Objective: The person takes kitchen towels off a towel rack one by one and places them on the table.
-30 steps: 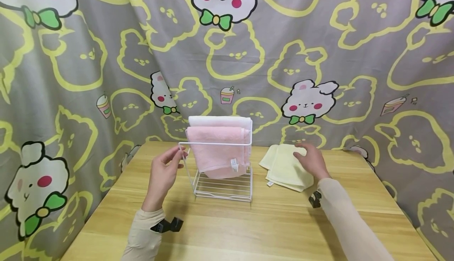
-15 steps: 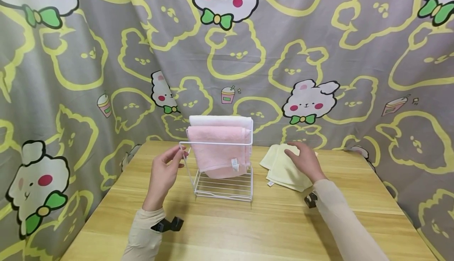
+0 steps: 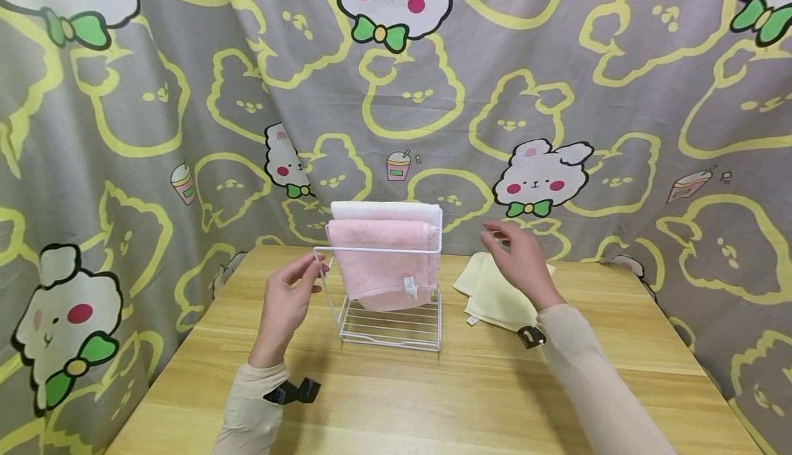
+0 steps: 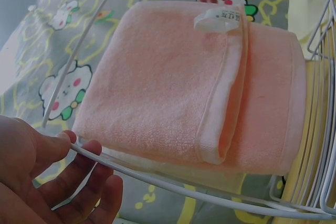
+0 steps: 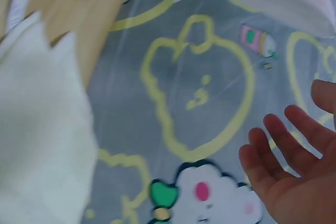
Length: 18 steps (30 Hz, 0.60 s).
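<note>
My left hand (image 3: 284, 307) pinches the left upright of a white wire rack (image 3: 377, 250) between thumb and fingers; the left wrist view shows the thumb and fingertips around the rod (image 4: 157, 180). Over the rack's bars hang a folded pink towel (image 3: 374, 273) with a small label and, behind it, a white towel (image 3: 383, 210). To the rack's right, my right hand (image 3: 522, 262) is in the air above the folded pale yellow towels (image 3: 495, 297), holding nothing. Its fingers are spread and slightly bent in the right wrist view.
The rack stands on a wooden table (image 3: 383, 407). A grey curtain (image 3: 427, 146) printed with rabbits and yellow outlines hangs behind the table and along both sides. The yellow towels lie flat near the table's back edge.
My right hand has moved left and up, off the yellow towels toward the rack. The left hand, the rack and the towels have stayed in place.
</note>
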Available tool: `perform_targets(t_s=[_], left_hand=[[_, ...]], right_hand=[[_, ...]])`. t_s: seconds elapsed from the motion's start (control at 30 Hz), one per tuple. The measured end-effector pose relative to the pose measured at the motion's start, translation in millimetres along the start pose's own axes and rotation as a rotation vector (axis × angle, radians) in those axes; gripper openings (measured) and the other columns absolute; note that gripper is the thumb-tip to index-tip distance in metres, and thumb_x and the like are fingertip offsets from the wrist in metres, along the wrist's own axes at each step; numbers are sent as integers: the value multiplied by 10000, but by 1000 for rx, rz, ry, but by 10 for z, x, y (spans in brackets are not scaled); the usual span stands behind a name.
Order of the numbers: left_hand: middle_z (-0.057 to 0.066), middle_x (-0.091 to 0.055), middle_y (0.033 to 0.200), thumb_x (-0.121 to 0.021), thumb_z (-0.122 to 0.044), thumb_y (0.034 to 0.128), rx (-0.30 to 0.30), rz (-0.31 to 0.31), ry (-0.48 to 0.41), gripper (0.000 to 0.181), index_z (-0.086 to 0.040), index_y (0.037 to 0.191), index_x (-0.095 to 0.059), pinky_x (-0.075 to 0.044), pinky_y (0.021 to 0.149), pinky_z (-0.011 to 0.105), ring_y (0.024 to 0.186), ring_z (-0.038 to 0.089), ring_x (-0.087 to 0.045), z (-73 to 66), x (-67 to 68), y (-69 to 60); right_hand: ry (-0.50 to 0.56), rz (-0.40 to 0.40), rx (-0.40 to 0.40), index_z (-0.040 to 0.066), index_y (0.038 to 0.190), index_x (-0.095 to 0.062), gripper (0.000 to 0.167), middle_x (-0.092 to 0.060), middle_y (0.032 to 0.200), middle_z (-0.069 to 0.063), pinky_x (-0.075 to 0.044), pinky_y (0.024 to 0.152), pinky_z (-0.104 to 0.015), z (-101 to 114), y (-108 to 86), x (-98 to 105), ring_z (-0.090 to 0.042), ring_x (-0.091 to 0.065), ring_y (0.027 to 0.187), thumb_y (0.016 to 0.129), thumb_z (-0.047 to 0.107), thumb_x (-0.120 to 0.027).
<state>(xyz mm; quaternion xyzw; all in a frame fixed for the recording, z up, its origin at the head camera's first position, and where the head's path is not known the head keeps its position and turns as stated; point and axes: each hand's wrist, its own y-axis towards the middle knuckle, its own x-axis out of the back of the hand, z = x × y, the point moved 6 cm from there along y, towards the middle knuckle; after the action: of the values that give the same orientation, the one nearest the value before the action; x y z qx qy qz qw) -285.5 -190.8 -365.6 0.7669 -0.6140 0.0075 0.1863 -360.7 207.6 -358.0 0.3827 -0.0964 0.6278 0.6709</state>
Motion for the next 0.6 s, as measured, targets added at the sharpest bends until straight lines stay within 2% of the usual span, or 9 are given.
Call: perform_targets(t_s=[0.27,0.6], left_hand=[[188,-729,1113,-607,-255,1047,-2,1,4,324,-47,1274,-707,-617,826,302,1004,148,-645,2,-5,-2],[200,-725,1115,-609,-247,1046,-9,2,-1,332,-30,1281,-699,-621,833,328,980,129,-646,7,-8,5]], right_hand=[[28,-72,130,100,1297,-671,384,-687,1245,-95,-514,1011,-482,553,53,81,-272,-632,1142,1037,376,-610],[50,-83,261,88,1256,-693,311,-697,1233,-84,-522,1004,-454,1143,131,103,-251,-637,1128,1004,270,-681]])
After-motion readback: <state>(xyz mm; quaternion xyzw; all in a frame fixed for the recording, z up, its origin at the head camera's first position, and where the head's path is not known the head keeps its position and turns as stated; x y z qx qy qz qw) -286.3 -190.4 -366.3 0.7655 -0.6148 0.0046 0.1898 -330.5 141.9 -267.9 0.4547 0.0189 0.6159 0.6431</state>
